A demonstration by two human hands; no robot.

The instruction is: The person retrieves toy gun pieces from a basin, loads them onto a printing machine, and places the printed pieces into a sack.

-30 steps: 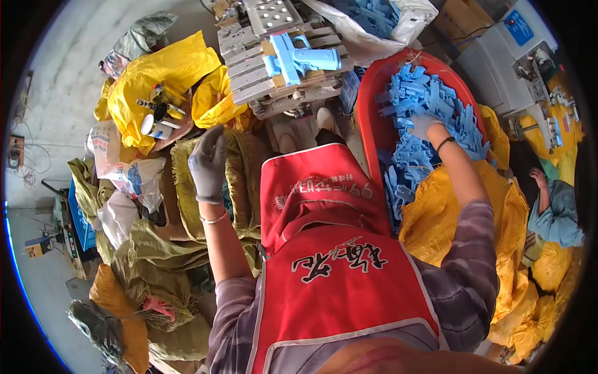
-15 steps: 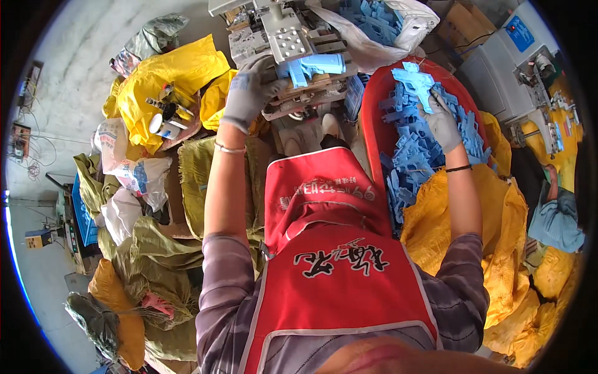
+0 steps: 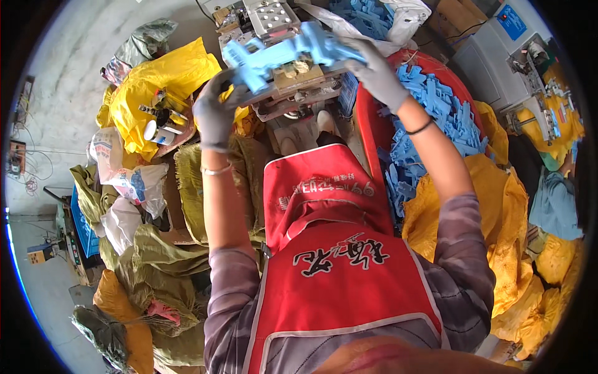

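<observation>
Two light blue plastic toy pistols are in front of the machine, both smeared by motion. My left hand, in a grey glove, has its fingers curled at the left toy pistol. Its grip on the piece is partly hidden. To the right, my gloved right hand pinches one end of the other toy pistol. Below these pieces lies the machine's bed with a small wooden block on it.
A red tub on my right holds a heap of blue toy pistols. Behind stands a white sack with more blue pieces. Yellow sacks and a can are at left; an orange sack lies right.
My right hand has carried a toy pistol from above the tub leftward to the machine. The pistol at the machine has shifted left with my left hand, which moved left and nearer.
</observation>
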